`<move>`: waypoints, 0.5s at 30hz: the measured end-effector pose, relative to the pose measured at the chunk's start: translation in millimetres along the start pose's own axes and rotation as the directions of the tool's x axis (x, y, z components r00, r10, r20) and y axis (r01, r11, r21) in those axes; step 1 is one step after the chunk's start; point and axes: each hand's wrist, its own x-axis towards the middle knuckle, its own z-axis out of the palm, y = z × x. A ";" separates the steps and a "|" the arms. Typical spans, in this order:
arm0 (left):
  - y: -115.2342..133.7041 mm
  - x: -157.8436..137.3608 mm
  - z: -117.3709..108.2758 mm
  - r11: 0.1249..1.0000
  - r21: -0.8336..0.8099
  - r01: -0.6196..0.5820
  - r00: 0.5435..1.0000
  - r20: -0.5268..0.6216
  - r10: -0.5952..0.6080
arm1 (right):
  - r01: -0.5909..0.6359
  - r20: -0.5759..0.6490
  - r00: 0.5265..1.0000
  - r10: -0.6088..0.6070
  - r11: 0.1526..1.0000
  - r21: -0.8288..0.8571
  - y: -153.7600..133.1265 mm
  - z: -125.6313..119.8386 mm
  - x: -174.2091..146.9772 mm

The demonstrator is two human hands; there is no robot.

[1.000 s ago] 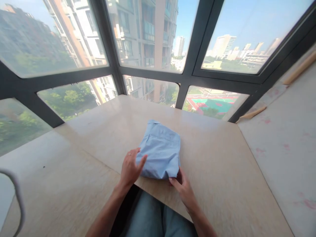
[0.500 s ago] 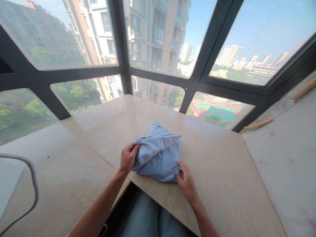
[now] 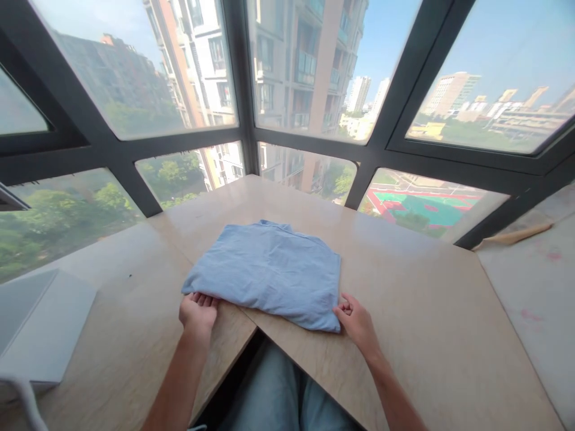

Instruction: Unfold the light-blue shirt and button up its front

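There's your light-blue shirt [image 3: 269, 269], lying wide and fairly flat across the counter [image 3: 431, 323], collar-like fold at its far edge, soft wrinkles throughout, near edge slanting closer to you on the right!

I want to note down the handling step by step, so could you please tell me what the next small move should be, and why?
Probably have the left hand draw the near-left edge of the blue garment gently outward while the right hand steadies its right edge: one hand reaches under the first edge, the other is at the second, and the garment looks creased between them.
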 end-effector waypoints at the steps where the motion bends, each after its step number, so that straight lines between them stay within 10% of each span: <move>1: -0.1 -5.9 -3.8 0.998 -0.043 0.041 0.997 -0.066 -0.043 | -0.028 0.036 0.999 0.026 0.999 0.041 -1.7 -2.6 2.2; 5: 4.1 -31.1 1.6 0.962 -0.018 -0.272 0.951 -0.159 0.266 | -0.149 0.156 0.980 0.122 0.973 0.175 -5.8 -11.8 6.0; 9: 5.2 -48.8 43.9 0.850 0.188 -0.492 0.863 0.235 0.447 | -0.074 0.000 0.997 0.074 0.995 0.062 1.6 -10.7 14.3; 15: -10.1 -38.3 145.2 0.288 0.415 -0.863 0.496 0.804 0.326 | 0.047 -0.092 0.995 -0.049 0.999 -0.019 7.5 13.2 55.3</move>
